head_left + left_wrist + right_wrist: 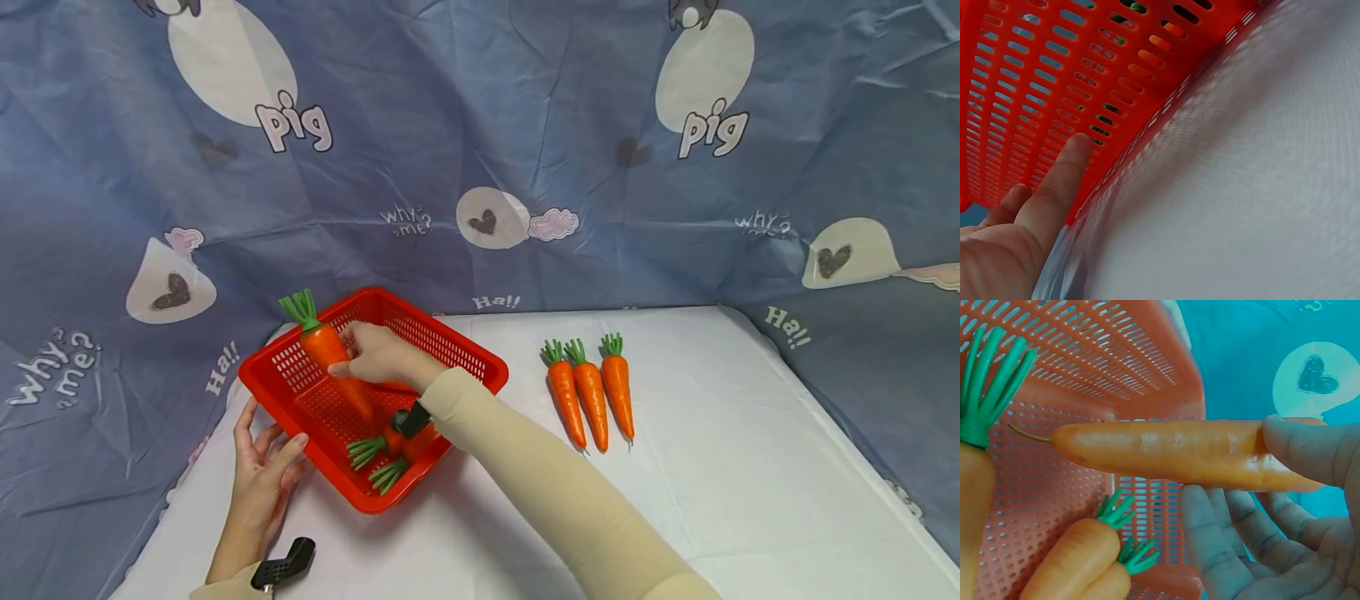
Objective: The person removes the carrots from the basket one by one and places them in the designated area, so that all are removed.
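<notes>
Head view: carrot [322,344] pinched betw. thumb & fingers of R hand [378,354], held tilted over red basket [330,462], leafy end up. Basket's outer side touched by spread fingers of L hand [262,479]. R wrist view: 3 carrots inside [1075,559]. Another trio [591,400] laid on table [750,467], right of basket.

This looks like a small staged tabletop corner: a blue-grey fabric backdrop [427,108] printed with pale blobs, hearts and "pig" hangs behind and beside a flat table covered in white cloth [750,467], hiding which kind of room surrounds it.
</notes>
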Available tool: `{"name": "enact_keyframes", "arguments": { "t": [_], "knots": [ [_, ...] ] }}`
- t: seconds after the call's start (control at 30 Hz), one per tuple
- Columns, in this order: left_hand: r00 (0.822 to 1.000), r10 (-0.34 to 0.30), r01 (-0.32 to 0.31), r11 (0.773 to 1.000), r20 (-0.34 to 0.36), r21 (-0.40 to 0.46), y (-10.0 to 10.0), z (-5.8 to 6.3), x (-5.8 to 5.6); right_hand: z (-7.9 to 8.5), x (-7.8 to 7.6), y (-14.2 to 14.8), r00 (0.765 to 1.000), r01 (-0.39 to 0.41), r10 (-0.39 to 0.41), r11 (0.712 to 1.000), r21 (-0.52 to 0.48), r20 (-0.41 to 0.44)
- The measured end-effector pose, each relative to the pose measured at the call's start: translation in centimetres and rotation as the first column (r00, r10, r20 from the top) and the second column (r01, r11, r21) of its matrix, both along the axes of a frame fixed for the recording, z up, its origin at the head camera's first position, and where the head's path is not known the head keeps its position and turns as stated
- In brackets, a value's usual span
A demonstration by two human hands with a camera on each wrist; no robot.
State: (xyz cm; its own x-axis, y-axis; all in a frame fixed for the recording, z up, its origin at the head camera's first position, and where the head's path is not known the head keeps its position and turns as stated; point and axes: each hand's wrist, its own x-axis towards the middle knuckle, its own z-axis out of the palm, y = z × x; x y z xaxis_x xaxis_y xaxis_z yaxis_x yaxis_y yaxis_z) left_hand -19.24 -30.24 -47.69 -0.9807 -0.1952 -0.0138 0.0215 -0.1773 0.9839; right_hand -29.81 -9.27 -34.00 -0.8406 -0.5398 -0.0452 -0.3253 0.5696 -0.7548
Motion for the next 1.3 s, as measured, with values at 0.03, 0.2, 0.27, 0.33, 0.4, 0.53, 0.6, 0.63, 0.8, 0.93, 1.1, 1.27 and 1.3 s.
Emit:
{"name": "enact_keyframes", "arguments": {
  "t": [0.03,0.2,0.27,0.33,0.4,0.53,0.6,0.63,0.8,0.93,1.1,1.27,1.3],
  "knots": [
    [1.000,0.000,0.000,1.000,-0.001,-0.001,0.0,0.0,0.0,0.1,0.0,0.1,1.000,-0.005,0.005,1.000,0.003,-0.006],
    [1.000,-0.002,0.002,1.000,-0.007,-0.009,-0.1,0.0,0.0,0.6,-0.1,0.8,0.999,-0.027,0.027,1.000,0.009,-0.037],
    [1.000,0.000,-0.001,1.000,-0.008,-0.010,-0.1,-0.1,0.0,0.8,-0.2,1.1,0.999,-0.033,0.033,0.999,0.002,-0.042],
    [1.000,0.001,-0.001,1.000,-0.008,-0.006,-0.1,-0.1,0.0,1.0,-0.2,1.5,0.999,-0.035,0.035,0.999,-0.018,-0.029],
    [1.000,0.000,0.000,1.000,-0.008,-0.003,0.0,0.0,-0.1,1.1,-0.2,2.0,0.999,-0.037,0.036,0.999,-0.032,-0.026],
    [1.000,-0.001,0.002,1.000,-0.008,0.006,0.0,-0.1,-0.1,1.5,-0.1,2.8,0.999,-0.035,0.034,0.997,-0.064,-0.012],
    [1.000,0.002,-0.002,1.000,-0.006,0.010,0.0,-0.1,-0.1,1.7,0.0,3.2,0.999,-0.030,0.029,0.997,-0.072,-0.014],
    [1.000,0.003,-0.003,1.000,-0.005,0.013,0.0,-0.1,-0.1,1.8,0.0,3.4,1.000,-0.027,0.026,0.997,-0.076,-0.015],
    [1.000,0.003,-0.003,1.000,-0.008,0.020,0.0,-0.2,-0.1,2.4,0.2,4.2,0.999,-0.019,0.016,0.997,-0.079,-0.037],
    [1.000,-0.001,0.001,1.000,-0.006,0.021,-0.1,-0.1,-0.1,3.1,0.4,4.8,0.998,-0.025,0.021,0.997,-0.078,-0.052],
    [1.000,0.007,-0.007,1.000,-0.016,0.024,0.0,-0.1,-0.1,3.4,0.5,5.9,0.997,-0.031,0.024,0.996,-0.086,-0.079],
    [1.000,0.007,-0.006,1.000,-0.023,0.031,0.0,-0.2,-0.2,3.6,0.5,7.3,0.995,-0.035,0.026,0.995,-0.090,-0.094],
    [1.000,0.007,-0.006,0.999,-0.024,0.032,0.0,-0.2,-0.2,3.7,0.6,7.6,0.996,-0.035,0.026,0.995,-0.093,-0.089]
  ]
}}
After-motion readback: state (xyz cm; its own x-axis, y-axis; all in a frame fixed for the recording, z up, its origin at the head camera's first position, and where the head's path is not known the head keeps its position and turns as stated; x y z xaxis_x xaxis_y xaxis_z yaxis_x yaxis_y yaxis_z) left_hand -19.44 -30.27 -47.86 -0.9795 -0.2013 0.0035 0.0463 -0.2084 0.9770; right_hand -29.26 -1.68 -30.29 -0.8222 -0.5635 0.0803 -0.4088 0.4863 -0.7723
